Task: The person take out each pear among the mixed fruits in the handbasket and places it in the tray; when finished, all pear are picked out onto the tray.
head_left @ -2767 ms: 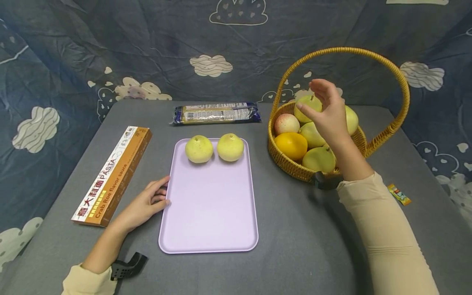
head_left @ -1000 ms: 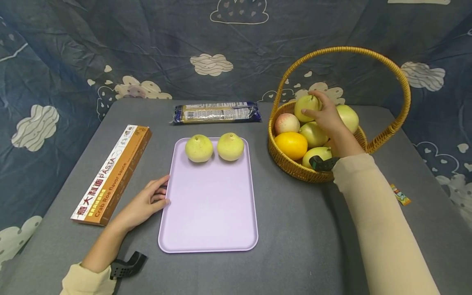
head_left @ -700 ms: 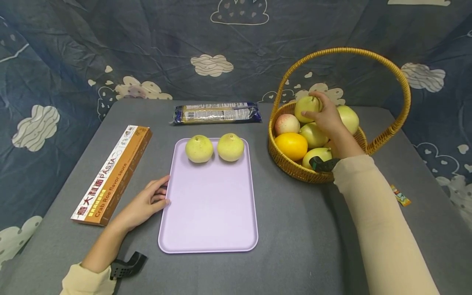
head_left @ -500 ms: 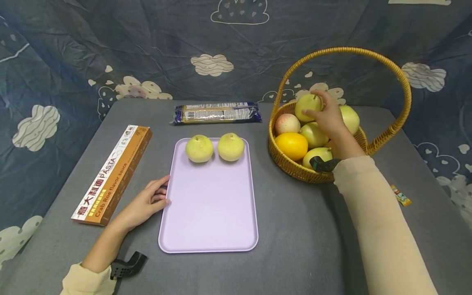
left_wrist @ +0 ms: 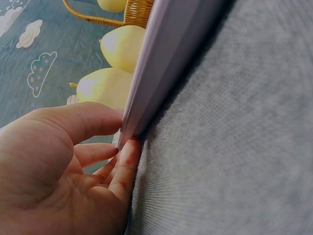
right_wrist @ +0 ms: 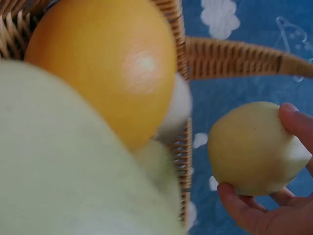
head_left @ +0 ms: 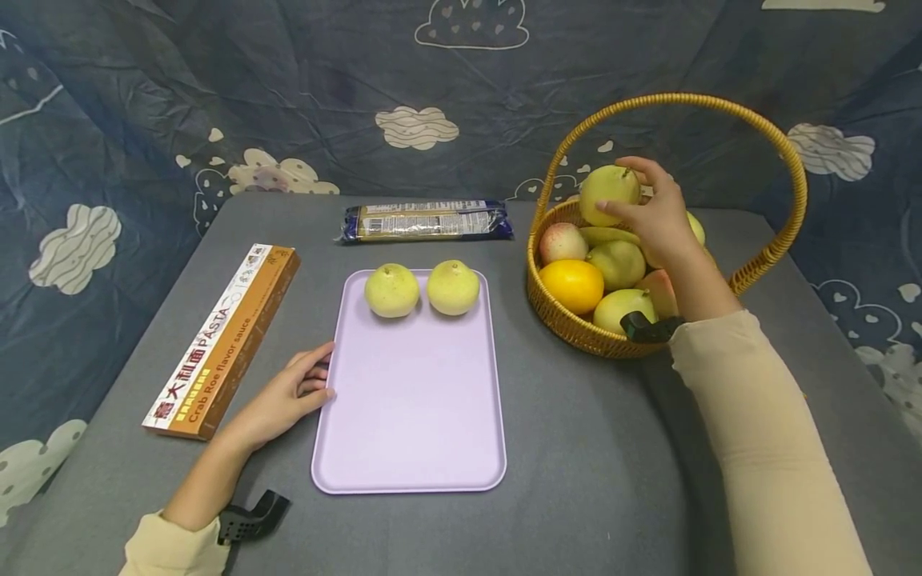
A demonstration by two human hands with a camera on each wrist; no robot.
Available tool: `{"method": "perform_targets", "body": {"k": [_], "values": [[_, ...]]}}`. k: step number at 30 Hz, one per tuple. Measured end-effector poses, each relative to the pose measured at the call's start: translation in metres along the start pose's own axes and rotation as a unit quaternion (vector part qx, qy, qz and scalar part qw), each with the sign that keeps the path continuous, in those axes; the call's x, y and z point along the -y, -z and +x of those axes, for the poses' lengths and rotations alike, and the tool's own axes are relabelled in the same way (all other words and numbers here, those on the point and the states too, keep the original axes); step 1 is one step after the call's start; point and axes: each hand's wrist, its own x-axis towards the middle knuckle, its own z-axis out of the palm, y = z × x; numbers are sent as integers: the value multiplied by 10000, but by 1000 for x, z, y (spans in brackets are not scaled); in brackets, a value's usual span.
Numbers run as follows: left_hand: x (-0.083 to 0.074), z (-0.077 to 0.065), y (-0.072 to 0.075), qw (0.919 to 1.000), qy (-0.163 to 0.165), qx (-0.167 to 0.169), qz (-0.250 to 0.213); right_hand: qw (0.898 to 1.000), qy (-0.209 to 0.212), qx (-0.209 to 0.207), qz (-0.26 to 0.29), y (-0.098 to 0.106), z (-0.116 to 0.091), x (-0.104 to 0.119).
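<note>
Behind the grey surface (head_left: 576, 448) hangs a cloud-printed cloth (head_left: 324, 80). At left, the left hand (head_left: 277, 400), with relaxed fingers, touches the purple tray (head_left: 410, 400), probably for keeping it steady. At right, the right hand (head_left: 661, 212) pinches a pear (head_left: 607, 192) above the far part of the basket (head_left: 569, 331); the pear's stem points right and upward, and its long axis seems slanting likewise.

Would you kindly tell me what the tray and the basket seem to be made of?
The tray looks like matte moulded plastic: even lilac colour, rounded corners. The basket is woven of slightly shiny golden strands, perhaps wicker, though plastic imitation is possible.
</note>
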Motion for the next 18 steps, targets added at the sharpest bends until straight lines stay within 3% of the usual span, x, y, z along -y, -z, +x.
{"method": "perform_targets", "body": {"k": [6,10,18], "values": [[0,-1,0,10000,7,-15,-13,9993,201,328,-2,2,-19,17],[-1,-1,0,10000,-8,0,-13,9965,588,587,-28,-2,-35,23],[-2,-1,0,10000,-15,10,15,9837,1305,1236,13,-31,-71,33]]}}
